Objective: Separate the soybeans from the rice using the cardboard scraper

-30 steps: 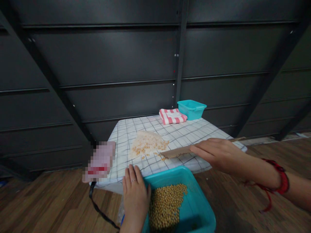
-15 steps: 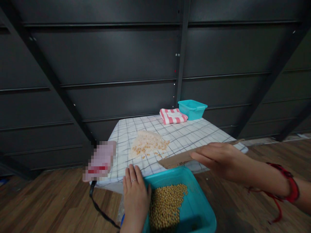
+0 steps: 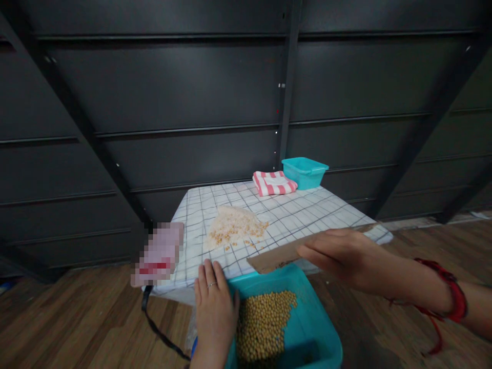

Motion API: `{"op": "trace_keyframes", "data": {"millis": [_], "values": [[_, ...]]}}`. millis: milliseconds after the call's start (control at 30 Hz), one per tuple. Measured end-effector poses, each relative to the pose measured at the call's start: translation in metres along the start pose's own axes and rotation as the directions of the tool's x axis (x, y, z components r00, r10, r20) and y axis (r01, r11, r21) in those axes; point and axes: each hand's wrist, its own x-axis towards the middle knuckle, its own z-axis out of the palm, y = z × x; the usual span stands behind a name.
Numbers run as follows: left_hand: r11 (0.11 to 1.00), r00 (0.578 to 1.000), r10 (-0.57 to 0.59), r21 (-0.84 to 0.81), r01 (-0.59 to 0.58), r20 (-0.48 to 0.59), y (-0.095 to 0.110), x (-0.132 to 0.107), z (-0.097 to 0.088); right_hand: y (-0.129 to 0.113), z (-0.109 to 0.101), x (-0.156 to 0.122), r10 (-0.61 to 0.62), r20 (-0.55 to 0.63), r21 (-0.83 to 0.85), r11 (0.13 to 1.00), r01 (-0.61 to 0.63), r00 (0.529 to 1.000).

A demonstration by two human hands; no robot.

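Observation:
My right hand [image 3: 342, 256] is closed around a long strip of brown cardboard [image 3: 274, 258], held just above the near table edge. The strip's left end hangs over the far rim of a turquoise plastic basin [image 3: 319, 318]. Inside this basin lie many yellow soybeans [image 3: 263, 323], heaped toward its left side. My left hand [image 3: 215, 307] lies with fingers stretched out flat on the tablecloth's near edge, its thumb against the basin's left rim. Beyond both hands, a pile of white rice grains [image 3: 234, 220] sits on the cloth, with yellow beans [image 3: 219, 238] scattered along its front.
The table has a white checked cloth [image 3: 307, 210]. At its back right stand a folded red-and-white striped towel [image 3: 272, 183] and a second turquoise basin [image 3: 305, 173]. A blurred-out pink object [image 3: 161, 251] is at the left edge, above a black cable [image 3: 161, 332]. Dark wall panels rise behind.
My right hand has shifted slightly left and tilted the cardboard strip, whose left end now reaches lower over the basin rim. My left hand stays put.

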Motion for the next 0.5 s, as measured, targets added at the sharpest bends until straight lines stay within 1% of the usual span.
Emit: {"op": "trace_keyframes", "data": {"millis": [100, 200, 300, 500], "values": [[1.0, 1.0, -0.024, 0.0, 0.024, -0.005, 0.001, 0.001, -0.002, -0.003, -0.001, -0.001, 0.03, -0.024, 0.071, 0.997, -0.029, 0.999], [0.999, 0.998, -0.05, -0.021, 0.05, 0.033, -0.001, -0.001, 0.0, -0.005, -0.003, 0.0, 0.062, -0.021, 0.122, 0.991, -0.059, 0.998], [0.998, 0.998, -0.023, -0.049, 0.026, 0.06, -0.005, -0.003, 0.005, -0.007, -0.006, 0.002, 0.045, -0.019, 0.143, 0.989, -0.042, 0.999], [0.999, 0.999, -0.019, -0.025, 0.02, 0.05, -0.007, -0.005, 0.008, -0.011, -0.009, 0.002, 0.006, -0.026, 0.118, 0.993, -0.003, 1.0]]}}
